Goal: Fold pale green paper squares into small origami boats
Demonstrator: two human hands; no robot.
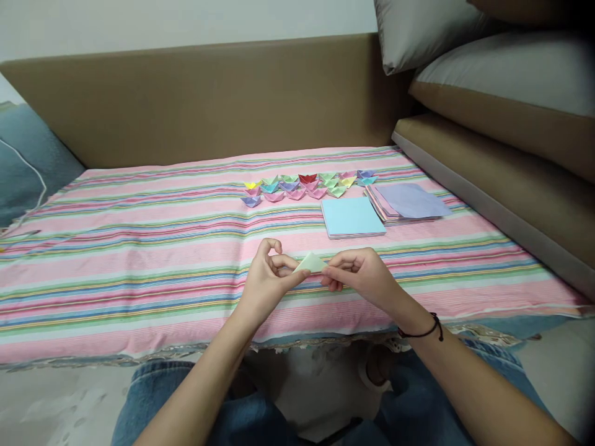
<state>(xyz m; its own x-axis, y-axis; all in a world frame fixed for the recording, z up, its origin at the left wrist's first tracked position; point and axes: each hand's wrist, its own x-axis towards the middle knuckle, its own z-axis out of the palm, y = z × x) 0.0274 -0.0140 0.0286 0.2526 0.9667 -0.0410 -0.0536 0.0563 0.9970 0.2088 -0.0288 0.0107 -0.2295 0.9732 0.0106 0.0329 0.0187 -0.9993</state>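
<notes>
A small piece of pale green folded paper point(310, 262), triangular in outline, is held up above the striped cloth. My left hand point(272, 272) pinches its left corner between thumb and fingers, the index finger raised and bent. At the right corner my right hand point(360, 272) pinches it too, with the other fingers curled. Beyond the hands lies a stack of light blue square paper point(353, 217). Beside it on the right is a looser pile of paper point(411, 201) with a lavender sheet on top. Several small folded paper boats point(295, 194) stand in rows farther back.
The pink striped cloth point(116, 254) covers the flat seat, its front edge just before my knees. A brown backrest point(209, 105) rises behind. Thick cushions point(502, 80) are stacked along the right side. A white cable point(35, 167) hangs at the far left.
</notes>
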